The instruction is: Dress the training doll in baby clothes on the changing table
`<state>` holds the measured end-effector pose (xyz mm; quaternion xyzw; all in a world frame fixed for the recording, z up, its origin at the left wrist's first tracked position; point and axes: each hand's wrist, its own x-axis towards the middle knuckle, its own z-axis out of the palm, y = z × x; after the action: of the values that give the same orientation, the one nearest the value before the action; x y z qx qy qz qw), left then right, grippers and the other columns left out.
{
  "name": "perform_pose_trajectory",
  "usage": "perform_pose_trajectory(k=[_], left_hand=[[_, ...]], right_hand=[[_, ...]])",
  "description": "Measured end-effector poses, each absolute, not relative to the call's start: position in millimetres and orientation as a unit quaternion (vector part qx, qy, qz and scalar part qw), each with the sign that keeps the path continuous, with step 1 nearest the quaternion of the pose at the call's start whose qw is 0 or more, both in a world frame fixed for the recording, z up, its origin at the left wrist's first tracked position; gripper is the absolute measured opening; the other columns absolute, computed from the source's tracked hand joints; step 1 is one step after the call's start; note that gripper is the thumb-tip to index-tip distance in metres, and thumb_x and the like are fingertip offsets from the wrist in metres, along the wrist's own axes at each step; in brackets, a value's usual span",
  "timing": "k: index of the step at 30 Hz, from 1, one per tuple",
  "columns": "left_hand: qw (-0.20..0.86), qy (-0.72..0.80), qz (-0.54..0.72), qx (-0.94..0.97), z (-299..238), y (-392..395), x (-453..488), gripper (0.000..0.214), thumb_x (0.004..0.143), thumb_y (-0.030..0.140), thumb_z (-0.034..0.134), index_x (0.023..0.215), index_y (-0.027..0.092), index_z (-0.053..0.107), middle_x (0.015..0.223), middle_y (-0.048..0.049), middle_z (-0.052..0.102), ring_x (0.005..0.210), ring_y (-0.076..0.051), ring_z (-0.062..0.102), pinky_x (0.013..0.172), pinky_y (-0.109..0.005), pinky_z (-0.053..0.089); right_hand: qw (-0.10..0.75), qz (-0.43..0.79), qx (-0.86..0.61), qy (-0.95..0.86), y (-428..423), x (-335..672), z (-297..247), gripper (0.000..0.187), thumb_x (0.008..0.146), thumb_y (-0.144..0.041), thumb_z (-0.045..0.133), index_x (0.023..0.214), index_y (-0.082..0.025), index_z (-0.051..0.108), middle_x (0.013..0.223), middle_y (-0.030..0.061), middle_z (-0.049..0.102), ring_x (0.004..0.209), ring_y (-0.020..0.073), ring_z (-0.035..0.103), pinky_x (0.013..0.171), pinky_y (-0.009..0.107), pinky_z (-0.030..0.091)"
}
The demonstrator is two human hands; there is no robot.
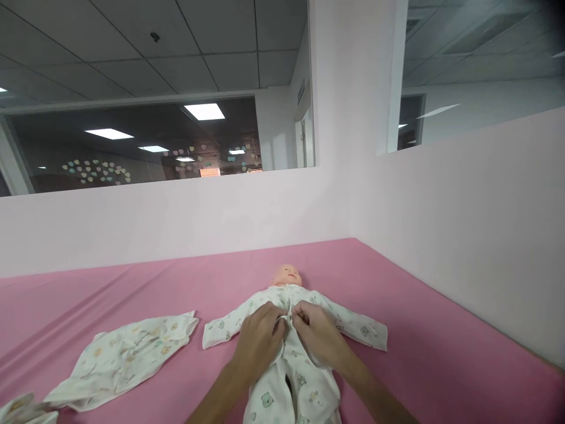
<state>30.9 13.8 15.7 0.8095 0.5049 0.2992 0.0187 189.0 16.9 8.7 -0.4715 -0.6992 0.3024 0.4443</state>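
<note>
A baby doll (286, 275) lies on its back, dressed in a white baby romper (309, 386) with small animal prints. The romper's sleeves stretch out to both sides, and a gap shows in its lower front. Over the doll's chest, my left hand (265, 330) pinches a thin white tie at the romper's front. Close beside it, my right hand (315, 330) has its fingers curled and pressed together on the tie from the other side. The fingertips partly hide the tie, so whether it is knotted cannot be seen.
A pink sheet (419, 330) covers the surface under the doll. To the left lies a second printed baby garment (128, 356), with more bunched cloth (29, 410) at the lower left corner. White walls (463, 224) with windows border the back and right.
</note>
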Motion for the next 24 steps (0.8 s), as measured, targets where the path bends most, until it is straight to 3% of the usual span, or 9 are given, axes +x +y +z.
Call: perform_pose_trajectory(k=[8, 12, 14, 17, 19, 22, 24], left_hand=[[0.056, 0.626, 0.38, 0.678, 43, 35, -32, 0.025, 0.088, 0.034, 0.038, 0.084, 0.022, 0.059, 0.081, -0.0016, 0.067, 0.071, -0.018, 0.061, 0.061, -0.027, 0.042], [-0.106, 0.749, 0.225, 0.614, 26, 52, -101, 0.026, 0.089, 0.027, 0.031, 0.086, 0.021, 0.056, 0.09, -0.0058, 0.068, 0.077, -0.024, 0.063, 0.062, -0.031, 0.039], [-0.105, 0.791, 0.113, 0.592, 10, 59, -127, 0.028, 0.089, 0.022, 0.029, 0.085, 0.018, 0.057, 0.093, -0.0115, 0.068, 0.082, -0.029, 0.065, 0.064, -0.034, 0.041], [-0.076, 0.793, 0.075, 0.599, -7, 67, -139, 0.023, 0.086, 0.021, 0.037, 0.084, 0.017, 0.059, 0.09, -0.0144, 0.069, 0.085, -0.032, 0.066, 0.068, -0.037, 0.043], [-0.086, 0.78, 0.092, 0.613, -9, 71, -130, 0.025, 0.085, 0.018, 0.037, 0.095, 0.017, 0.059, 0.099, -0.0135, 0.067, 0.093, -0.03, 0.064, 0.074, -0.037, 0.043], [-0.123, 0.729, 0.154, 0.655, -7, 72, -100, 0.034, 0.089, 0.018, 0.032, 0.116, 0.019, 0.052, 0.119, -0.0102, 0.061, 0.111, -0.023, 0.056, 0.088, -0.035, 0.041], [-0.135, 0.685, 0.209, 0.685, -10, 71, -77, 0.029, 0.091, 0.027, 0.035, 0.111, 0.021, 0.055, 0.117, -0.0095, 0.062, 0.11, -0.024, 0.055, 0.092, -0.035, 0.039]], right_hand=[[0.473, 0.238, -0.609, -0.59, 48, 245, 0, 0.015, 0.075, -0.029, 0.04, 0.062, -0.022, 0.037, 0.061, -0.0037, 0.04, 0.06, 0.0126, 0.04, 0.052, 0.024, 0.029], [0.479, 0.22, -0.678, -0.512, 58, 321, -27, 0.02, 0.077, -0.033, 0.042, 0.062, -0.023, 0.035, 0.061, -0.002, 0.042, 0.056, 0.0139, 0.038, 0.05, 0.027, 0.028], [0.42, 0.192, -0.717, -0.521, 61, 351, -47, 0.023, 0.078, -0.033, 0.045, 0.06, -0.023, 0.034, 0.06, -0.0003, 0.045, 0.056, 0.0152, 0.042, 0.051, 0.028, 0.029], [0.324, 0.161, -0.753, -0.549, 64, 367, -68, 0.024, 0.08, -0.031, 0.045, 0.059, -0.023, 0.036, 0.065, 0.0032, 0.053, 0.059, 0.0179, 0.049, 0.054, 0.03, 0.032], [0.292, 0.099, -0.756, -0.578, 65, 355, -69, 0.019, 0.083, -0.029, 0.041, 0.064, -0.023, 0.041, 0.073, 0.0061, 0.057, 0.064, 0.0201, 0.052, 0.058, 0.031, 0.035], [0.321, -0.044, -0.707, -0.629, 64, 308, -47, 0.015, 0.085, -0.022, 0.037, 0.079, -0.02, 0.05, 0.089, 0.0104, 0.059, 0.083, 0.0234, 0.055, 0.074, 0.035, 0.039], [0.351, -0.055, -0.65, -0.672, 62, 265, -23, 0.018, 0.086, -0.021, 0.036, 0.086, -0.018, 0.054, 0.093, 0.0103, 0.06, 0.093, 0.0235, 0.054, 0.084, 0.035, 0.038]])
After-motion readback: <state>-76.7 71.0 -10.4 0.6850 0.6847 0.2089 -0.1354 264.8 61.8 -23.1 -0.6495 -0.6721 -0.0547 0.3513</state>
